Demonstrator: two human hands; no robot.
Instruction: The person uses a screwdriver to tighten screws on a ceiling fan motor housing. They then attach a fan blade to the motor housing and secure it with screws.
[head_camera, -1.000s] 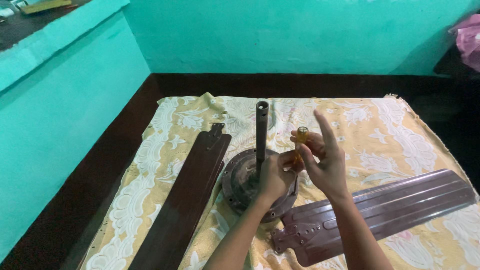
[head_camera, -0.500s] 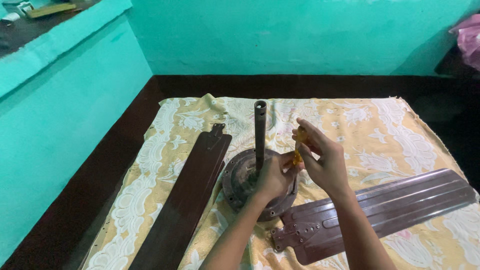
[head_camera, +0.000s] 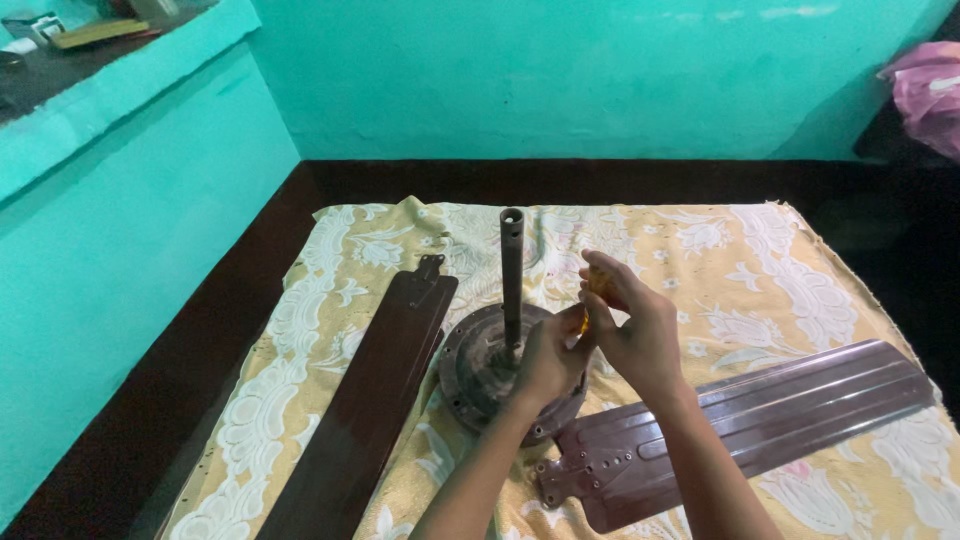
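Observation:
A brown ceiling fan motor (head_camera: 470, 375) lies on a patterned cloth (head_camera: 760, 270) with its rod (head_camera: 512, 270) standing upright. My left hand (head_camera: 548, 362) rests on the motor's right side, fingers curled around the lower part of a tool with an amber handle (head_camera: 590, 300). My right hand (head_camera: 630, 325) is closed over that handle, just right of the rod. The tool's tip is hidden behind my hands.
One dark brown fan blade (head_camera: 375, 395) lies left of the motor, and another (head_camera: 760, 420) stretches to the right. Dark floor (head_camera: 200, 350) borders the cloth. Turquoise walls (head_camera: 600, 80) stand behind and at left, with a ledge (head_camera: 90, 60) holding small items.
My right hand's fingers, spread upward a second ago, have folded down over the amber handle. Both hands stay by the rod.

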